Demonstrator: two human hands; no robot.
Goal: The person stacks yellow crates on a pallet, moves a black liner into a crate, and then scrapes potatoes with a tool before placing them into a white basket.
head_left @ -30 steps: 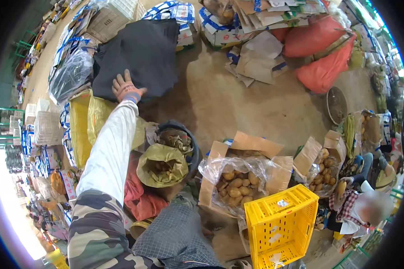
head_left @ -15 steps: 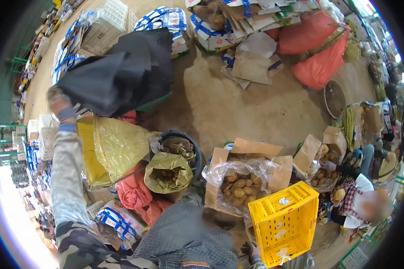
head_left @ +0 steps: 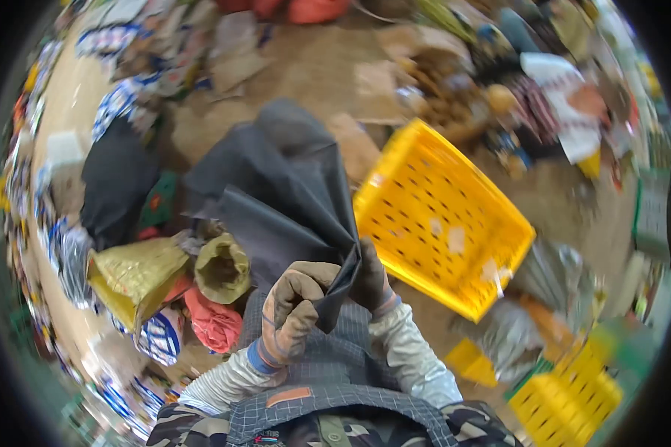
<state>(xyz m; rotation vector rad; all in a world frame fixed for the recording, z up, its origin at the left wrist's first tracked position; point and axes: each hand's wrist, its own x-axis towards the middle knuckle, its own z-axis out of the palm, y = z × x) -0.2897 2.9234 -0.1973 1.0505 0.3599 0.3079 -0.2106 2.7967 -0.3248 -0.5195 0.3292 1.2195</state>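
One black sheet (head_left: 283, 186) spreads in loose pleats in front of the checked apron (head_left: 335, 354), its near end drawn into a narrow fold between the person's hands. The left hand (head_left: 294, 309), in a worn glove, has its fingers curled tightly and pinches that fold. The right hand (head_left: 371, 279), also gloved, is against the fold's other side, but the sheet covers much of it, so how firmly its fingers close cannot be told. Just to the right is a tilted yellow crate (head_left: 455, 216). On the left, an open green sack (head_left: 224, 268) stands near a crumpled red sack (head_left: 215, 320) and a yellow sack (head_left: 138, 272); beyond these lies more black sheeting (head_left: 119, 182). Another person (head_left: 574, 104) appears, blurred, at upper right.
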